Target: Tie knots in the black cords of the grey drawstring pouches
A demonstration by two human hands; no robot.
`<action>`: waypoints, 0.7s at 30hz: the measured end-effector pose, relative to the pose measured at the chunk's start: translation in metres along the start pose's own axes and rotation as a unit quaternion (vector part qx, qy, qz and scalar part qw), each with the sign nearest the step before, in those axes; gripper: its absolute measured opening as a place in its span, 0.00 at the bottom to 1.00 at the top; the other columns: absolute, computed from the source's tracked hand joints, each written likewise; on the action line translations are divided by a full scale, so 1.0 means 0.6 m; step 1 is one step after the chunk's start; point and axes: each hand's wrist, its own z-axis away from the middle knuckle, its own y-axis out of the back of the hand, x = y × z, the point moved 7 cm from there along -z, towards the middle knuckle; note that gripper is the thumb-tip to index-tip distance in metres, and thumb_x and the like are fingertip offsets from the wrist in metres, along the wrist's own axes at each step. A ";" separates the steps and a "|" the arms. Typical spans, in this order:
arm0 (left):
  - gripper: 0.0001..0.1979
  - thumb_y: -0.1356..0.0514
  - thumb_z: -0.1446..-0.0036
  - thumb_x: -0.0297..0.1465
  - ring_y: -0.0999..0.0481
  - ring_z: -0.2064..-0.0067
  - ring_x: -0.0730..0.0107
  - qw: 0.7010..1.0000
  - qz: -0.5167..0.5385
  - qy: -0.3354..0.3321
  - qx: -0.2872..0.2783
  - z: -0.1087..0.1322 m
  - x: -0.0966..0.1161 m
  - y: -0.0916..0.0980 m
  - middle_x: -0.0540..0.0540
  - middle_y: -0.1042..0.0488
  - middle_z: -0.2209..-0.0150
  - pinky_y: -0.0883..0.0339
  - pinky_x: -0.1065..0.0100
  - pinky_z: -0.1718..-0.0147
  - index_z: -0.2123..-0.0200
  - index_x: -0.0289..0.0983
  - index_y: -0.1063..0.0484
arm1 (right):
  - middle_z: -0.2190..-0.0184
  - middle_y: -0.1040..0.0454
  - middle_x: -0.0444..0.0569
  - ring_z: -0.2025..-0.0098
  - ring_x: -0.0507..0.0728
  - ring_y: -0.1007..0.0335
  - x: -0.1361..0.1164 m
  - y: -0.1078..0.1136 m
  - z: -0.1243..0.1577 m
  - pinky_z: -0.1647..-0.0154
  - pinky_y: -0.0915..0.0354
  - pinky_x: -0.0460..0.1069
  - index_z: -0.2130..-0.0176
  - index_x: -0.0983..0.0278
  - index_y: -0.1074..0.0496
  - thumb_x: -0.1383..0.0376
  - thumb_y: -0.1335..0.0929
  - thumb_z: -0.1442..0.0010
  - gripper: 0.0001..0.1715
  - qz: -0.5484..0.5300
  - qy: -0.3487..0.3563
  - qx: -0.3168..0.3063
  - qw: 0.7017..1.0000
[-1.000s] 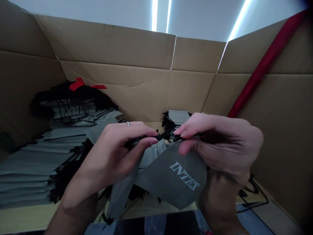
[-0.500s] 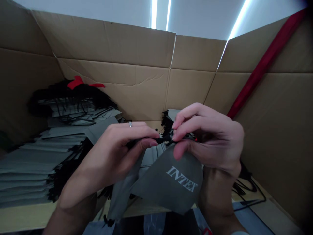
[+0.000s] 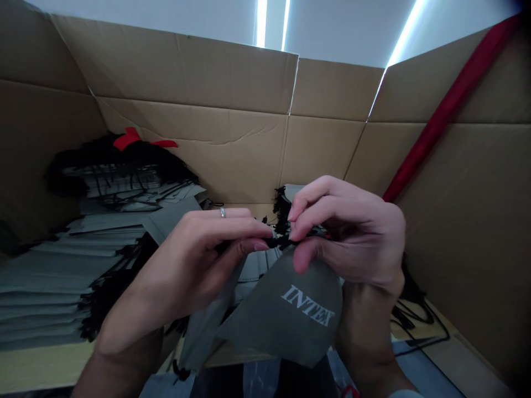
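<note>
Here, my left hand (image 3: 194, 260) and right hand (image 3: 352, 237) both pinched shut on a grey pouch's (image 3: 290, 315) black drawstring (image 3: 279, 241), cardboard box walls (image 3: 232, 138) around, stacked pouches (image 3: 62, 276) at nine o'clock

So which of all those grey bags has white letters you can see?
The grey bag held up between the left hand and right hand. It shows "INTEX" in white. The stacked grey bags on the left show no lettering.

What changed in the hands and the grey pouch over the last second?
The right hand rose and shifted left, curling in over the black drawstring; the grey pouch shifted left with it. The left hand kept its pinch; the stacked pouches did not move.
</note>
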 end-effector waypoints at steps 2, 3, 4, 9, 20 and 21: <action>0.11 0.34 0.20 0.24 0.23 0.69 0.74 1.000 -0.002 0.003 -0.001 0.000 -0.001 0.000 0.49 0.14 0.66 0.32 0.71 0.70 0.53 0.37 0.10 | 0.60 0.14 0.50 0.64 0.59 0.21 0.000 -0.001 0.000 0.63 0.20 0.55 0.66 0.53 0.09 0.47 0.08 0.43 0.19 0.007 -0.006 0.001 1.000; 0.11 0.34 0.20 0.24 0.23 0.69 0.74 1.000 -0.003 0.003 -0.001 0.000 -0.001 0.000 0.49 0.14 0.65 0.31 0.70 0.69 0.53 0.36 0.10 | 0.60 0.14 0.50 0.64 0.59 0.21 0.000 -0.001 0.000 0.63 0.20 0.55 0.66 0.53 0.09 0.47 0.08 0.43 0.19 0.006 -0.007 0.002 1.000; 0.11 0.34 0.20 0.24 0.22 0.68 0.74 1.000 -0.004 0.004 -0.001 0.000 -0.001 0.000 0.49 0.14 0.65 0.31 0.70 0.69 0.53 0.36 0.10 | 0.60 0.14 0.49 0.64 0.59 0.21 -0.002 -0.001 0.001 0.63 0.20 0.55 0.67 0.54 0.09 0.47 0.08 0.44 0.19 0.001 -0.008 0.004 1.000; 0.07 0.32 0.21 0.26 0.17 0.65 0.77 1.000 -0.012 0.008 0.015 0.001 0.000 0.012 0.52 0.11 0.62 0.26 0.76 0.63 0.53 0.38 0.11 | 0.60 0.14 0.49 0.66 0.57 0.20 -0.001 0.005 0.005 0.71 0.25 0.52 0.65 0.55 0.10 0.55 0.08 0.41 0.16 -0.071 -0.031 0.011 0.997; 0.03 0.24 0.30 0.33 0.12 0.64 0.75 0.975 -0.017 0.165 0.151 0.018 -0.011 0.062 0.56 0.08 0.63 0.23 0.81 0.64 0.55 0.45 0.07 | 0.70 0.17 0.42 0.68 0.55 0.22 -0.016 -0.009 0.014 0.64 0.29 0.52 0.68 0.59 0.18 0.56 0.09 0.38 0.23 -0.046 -0.004 -0.061 0.997; 0.03 0.23 0.31 0.34 0.13 0.66 0.75 0.969 -0.008 0.183 0.167 0.022 -0.013 0.068 0.56 0.09 0.64 0.24 0.82 0.67 0.56 0.46 0.07 | 0.69 0.17 0.42 0.68 0.55 0.22 -0.016 -0.009 0.015 0.64 0.29 0.52 0.67 0.59 0.18 0.56 0.09 0.38 0.22 -0.037 -0.011 -0.055 0.998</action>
